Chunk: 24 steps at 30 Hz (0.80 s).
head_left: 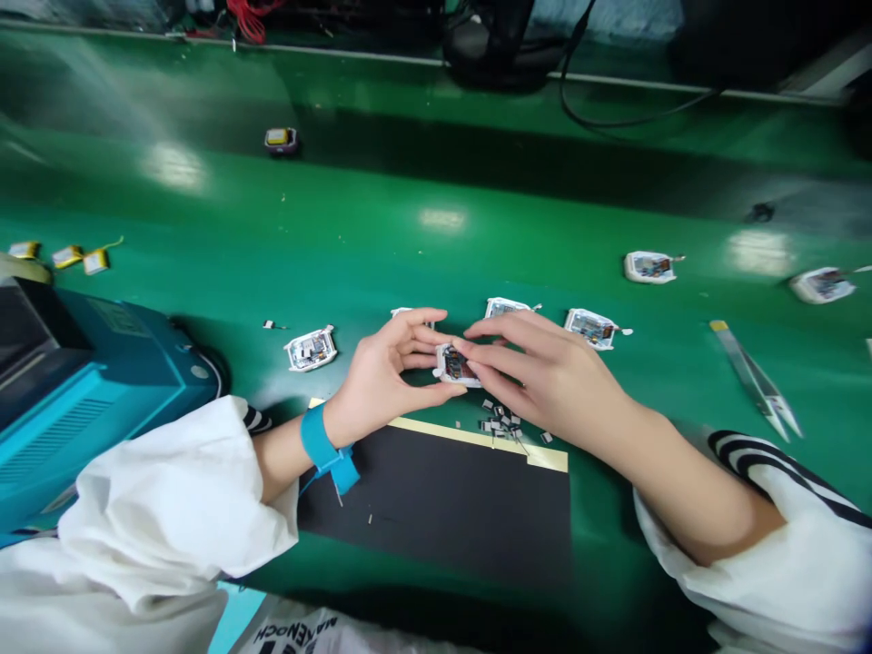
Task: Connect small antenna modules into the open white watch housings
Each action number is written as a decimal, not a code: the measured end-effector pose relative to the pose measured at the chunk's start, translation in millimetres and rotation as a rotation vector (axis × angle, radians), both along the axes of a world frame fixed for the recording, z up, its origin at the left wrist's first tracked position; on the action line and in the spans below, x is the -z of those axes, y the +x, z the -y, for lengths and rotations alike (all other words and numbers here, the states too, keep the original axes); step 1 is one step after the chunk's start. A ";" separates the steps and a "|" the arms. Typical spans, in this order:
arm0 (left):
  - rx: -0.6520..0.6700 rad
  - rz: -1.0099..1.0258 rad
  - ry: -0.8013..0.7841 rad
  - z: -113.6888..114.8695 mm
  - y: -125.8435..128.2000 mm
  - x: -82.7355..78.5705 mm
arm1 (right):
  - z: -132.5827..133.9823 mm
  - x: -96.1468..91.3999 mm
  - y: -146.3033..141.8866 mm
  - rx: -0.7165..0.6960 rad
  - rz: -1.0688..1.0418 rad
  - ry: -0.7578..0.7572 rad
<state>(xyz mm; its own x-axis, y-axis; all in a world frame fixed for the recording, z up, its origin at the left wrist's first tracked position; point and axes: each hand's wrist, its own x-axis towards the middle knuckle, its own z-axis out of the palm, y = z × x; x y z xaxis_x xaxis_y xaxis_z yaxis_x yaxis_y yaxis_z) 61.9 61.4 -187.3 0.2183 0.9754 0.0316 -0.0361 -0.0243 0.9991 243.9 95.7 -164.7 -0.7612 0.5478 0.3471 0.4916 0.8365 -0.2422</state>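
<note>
Case (455,367) is sitting mid-view, left hand (378,372) and right hand (555,372) clamping fingers on its edges; a loosening pinch would be risking a drop onto the parts (500,422) at five o'clock. What look like six white cases (311,350), one mostly hidden, are lying around; one dark case (282,143) at eleven, three batteries (66,256) at nine, one tweezers (748,368) at three.

Left hand (373,377), blue strap (320,438) round wrist, grips small white casing (455,365), circuitry showing; right hand (562,368), fingertips right there on it! More open casings (312,351) dotted across green bench (368,227). Small loose parts (502,421) clustered by black mat (450,513). Tweezers (753,374) off right, teal machine (146,363) at left.
</note>
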 end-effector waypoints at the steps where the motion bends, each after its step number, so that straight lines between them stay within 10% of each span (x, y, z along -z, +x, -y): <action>1: 0.015 -0.001 -0.002 0.0 -0.2 -0.6 | -1.1 -3.4 0.1 -0.003 0.019 0.021; 18: 0.055 -0.160 0.086 2.1 -2.2 6.1 | -10.9 -27.2 -23.8 -0.339 0.352 0.321; 24: 0.048 -0.244 0.134 -1.0 -2.5 -34.8 | -11.9 -53.3 22.5 -0.153 0.187 0.056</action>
<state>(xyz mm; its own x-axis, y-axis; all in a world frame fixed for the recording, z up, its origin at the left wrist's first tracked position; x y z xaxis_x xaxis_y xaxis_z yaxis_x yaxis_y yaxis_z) 59.4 62.4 -152.5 0.2815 0.9543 0.1006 0.2010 -0.1612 0.9662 266.4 107.6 -111.4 -0.8877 0.4048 0.2194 0.3897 0.9143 -0.1103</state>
